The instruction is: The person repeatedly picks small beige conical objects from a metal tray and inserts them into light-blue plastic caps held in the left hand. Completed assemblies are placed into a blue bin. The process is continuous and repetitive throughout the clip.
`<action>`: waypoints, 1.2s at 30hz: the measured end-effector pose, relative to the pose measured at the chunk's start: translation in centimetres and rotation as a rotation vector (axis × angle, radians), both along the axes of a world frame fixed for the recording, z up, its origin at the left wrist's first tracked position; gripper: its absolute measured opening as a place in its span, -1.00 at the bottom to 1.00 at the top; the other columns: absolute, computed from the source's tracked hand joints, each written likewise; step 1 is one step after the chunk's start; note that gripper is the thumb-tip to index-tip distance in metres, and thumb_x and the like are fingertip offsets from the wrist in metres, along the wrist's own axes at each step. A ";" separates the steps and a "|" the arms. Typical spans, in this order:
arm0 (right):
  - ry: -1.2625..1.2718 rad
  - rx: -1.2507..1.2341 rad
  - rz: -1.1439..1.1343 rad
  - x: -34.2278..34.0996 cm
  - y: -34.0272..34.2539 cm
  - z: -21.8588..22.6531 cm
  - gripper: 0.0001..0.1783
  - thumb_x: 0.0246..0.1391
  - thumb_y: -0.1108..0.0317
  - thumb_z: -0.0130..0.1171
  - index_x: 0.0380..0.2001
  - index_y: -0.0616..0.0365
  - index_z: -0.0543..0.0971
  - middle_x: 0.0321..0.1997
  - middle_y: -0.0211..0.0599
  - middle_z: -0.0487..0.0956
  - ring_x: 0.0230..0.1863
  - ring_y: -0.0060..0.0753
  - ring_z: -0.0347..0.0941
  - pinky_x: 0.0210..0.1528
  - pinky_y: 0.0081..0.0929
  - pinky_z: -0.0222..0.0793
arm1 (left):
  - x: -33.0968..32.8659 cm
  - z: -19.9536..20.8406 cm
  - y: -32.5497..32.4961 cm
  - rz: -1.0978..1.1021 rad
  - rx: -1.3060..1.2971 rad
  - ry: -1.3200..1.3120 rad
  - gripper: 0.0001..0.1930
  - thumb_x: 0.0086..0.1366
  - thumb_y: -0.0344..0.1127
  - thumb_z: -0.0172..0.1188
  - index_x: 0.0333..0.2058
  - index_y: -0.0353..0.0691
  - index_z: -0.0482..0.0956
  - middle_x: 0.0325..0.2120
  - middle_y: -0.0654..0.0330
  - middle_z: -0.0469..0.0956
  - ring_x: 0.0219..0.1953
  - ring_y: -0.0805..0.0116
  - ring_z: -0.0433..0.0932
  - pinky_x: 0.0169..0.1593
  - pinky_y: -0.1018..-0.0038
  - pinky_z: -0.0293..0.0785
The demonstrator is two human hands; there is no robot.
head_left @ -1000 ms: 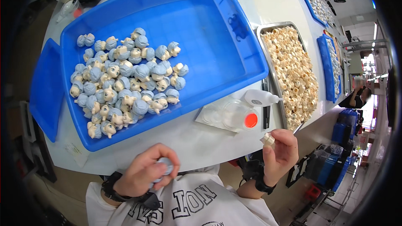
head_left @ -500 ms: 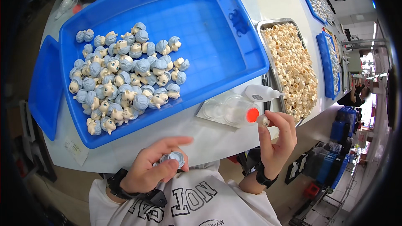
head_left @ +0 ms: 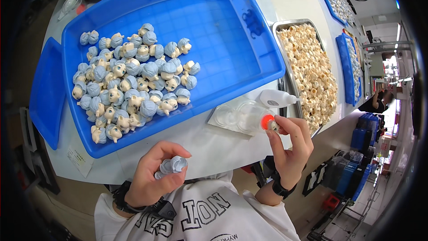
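Note:
My left hand (head_left: 149, 176), in front of my shirt, is closed around light blue-grey doll hair pieces (head_left: 178, 164), whose hollow cups show between thumb and fingers. Between the thumb and fingertips of my right hand (head_left: 292, 149) is a small cream doll face piece (head_left: 273, 127). That piece is at the red round end (head_left: 266, 121) of a clear container (head_left: 238, 116) lying on the table; whether they touch I cannot tell. Just behind the container lies a white squeeze bottle (head_left: 275, 98) with its nozzle pointing right.
A large blue bin (head_left: 214, 22) holds many blue-haired doll heads (head_left: 132, 68) on its left side. To the right, a metal tray (head_left: 282, 44) is full of cream face pieces (head_left: 312, 71). Another blue bin (head_left: 47, 93) leans at the left; a paper slip (head_left: 80, 160) lies near the table edge.
My right hand has moved slightly left, bringing the face piece to the red end. My left fingers have curled in, and the hair pieces in them have turned.

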State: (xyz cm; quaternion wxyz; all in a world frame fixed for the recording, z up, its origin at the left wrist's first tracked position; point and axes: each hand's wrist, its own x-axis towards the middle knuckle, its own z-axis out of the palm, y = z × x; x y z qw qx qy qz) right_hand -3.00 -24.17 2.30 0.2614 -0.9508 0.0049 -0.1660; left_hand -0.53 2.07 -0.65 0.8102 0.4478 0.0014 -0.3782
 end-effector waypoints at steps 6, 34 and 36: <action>0.006 0.016 0.001 0.1 -0.1 0.1 -0.64 -0.27 0.58 0.28 -0.27 0.21 0.53 -0.41 -0.23 0.47 -0.47 -0.38 0.38 -0.48 -0.54 0.31 | 0.3 0.9 0.5 -0.112 -0.050 0.179 -0.66 0.24 -0.31 -0.04 -0.07 -0.40 0.33 -0.48 0.27 0.41 -0.61 0.67 0.24 -0.48 0.73 0.20; -0.174 0.593 0.274 -1.8 1.6 0.3 -0.63 -0.42 0.56 0.33 -0.38 0.28 0.52 -0.45 -0.18 0.51 -0.44 -0.34 0.43 -0.40 -0.47 0.34 | -0.2 0.6 -0.6 -0.046 0.044 0.011 -0.66 0.27 -0.41 -0.08 0.00 -0.39 0.26 -0.35 0.09 0.47 -0.56 0.66 0.36 -0.48 0.74 0.26; -0.123 0.609 0.451 -1.1 3.2 0.3 -0.58 -0.45 0.52 0.37 -0.34 0.28 0.54 -0.46 -0.26 0.54 -0.46 -0.32 0.45 -0.41 -0.48 0.36 | -0.2 0.8 -0.7 -0.091 0.060 -0.015 -0.67 0.27 -0.41 -0.07 0.00 -0.38 0.29 -0.34 0.13 0.48 -0.52 0.64 0.40 -0.48 0.73 0.27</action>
